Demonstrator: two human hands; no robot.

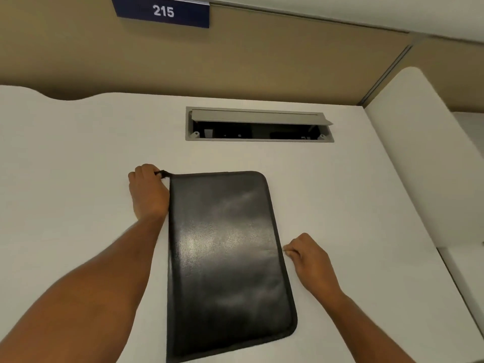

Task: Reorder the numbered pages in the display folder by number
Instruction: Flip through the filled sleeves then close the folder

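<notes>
Lying flat and closed on the white desk [78,153]: one black zipped display folder [225,258], long side running away from the person, cover glossy with glare, numbered pages not visible
Left hand [148,191]: at the folder's far left corner, fingers curled, pinching the black zipper pull [163,174] that sticks out from that corner; heel of the hand against the folder's left edge
Right hand [309,258]: resting on the desk just beside the folder's right edge, about midway along it, fingers curled with tips at or touching the edge; cannot tell whether they pinch anything
Cable hatch [259,124]: set into the desk beyond the folder, grey lid raised, dark inside
Blue sign [162,11]: on the beige partition above, reading 215
</notes>
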